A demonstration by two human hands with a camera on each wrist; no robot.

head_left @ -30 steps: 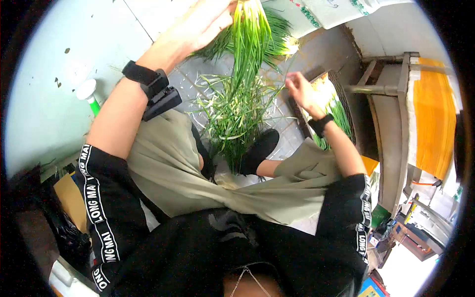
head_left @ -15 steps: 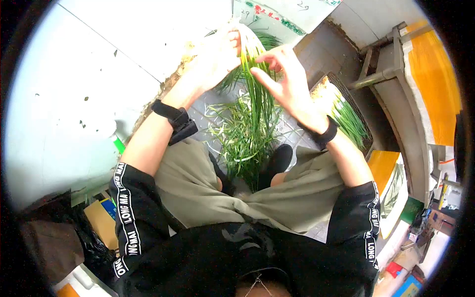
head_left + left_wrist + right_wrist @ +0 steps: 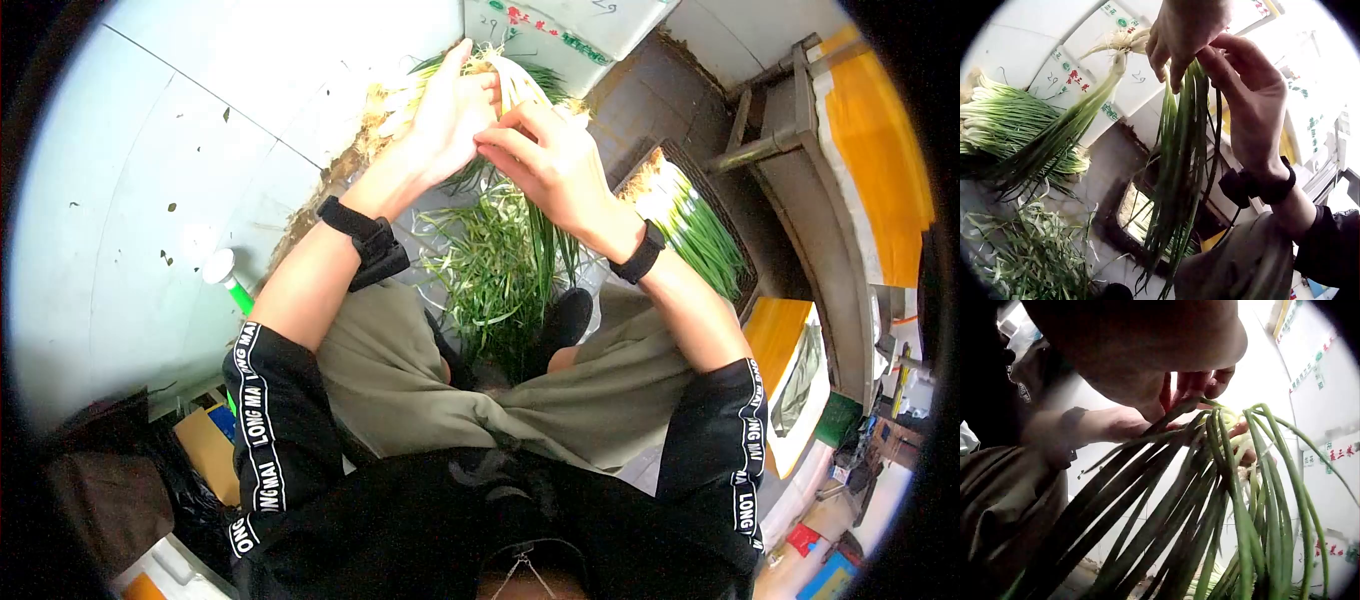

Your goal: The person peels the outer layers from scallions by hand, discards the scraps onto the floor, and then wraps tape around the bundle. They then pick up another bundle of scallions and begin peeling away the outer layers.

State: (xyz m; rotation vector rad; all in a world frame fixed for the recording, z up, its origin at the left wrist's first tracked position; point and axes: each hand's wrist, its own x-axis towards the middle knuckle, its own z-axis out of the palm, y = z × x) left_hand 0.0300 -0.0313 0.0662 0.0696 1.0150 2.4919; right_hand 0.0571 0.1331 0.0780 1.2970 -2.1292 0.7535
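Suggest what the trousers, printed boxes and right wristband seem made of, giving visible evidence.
Trousers: probably woven cloth, matte, with soft folds.
Printed boxes: perhaps foam or coated card; smooth, white and blocky, so undecided.
Right wristband: likely fabric webbing, dull black and bending closely.

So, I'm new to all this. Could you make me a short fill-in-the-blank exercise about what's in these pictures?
1. The left hand holds green onions whose leaves point ____ rather than up.
2. The dark basket stands on the person's ____ side.
3. The right wristband is ____ in colour.
4. The white boxes carry printed characters in green and ____.

Missing words: down; right; black; red.
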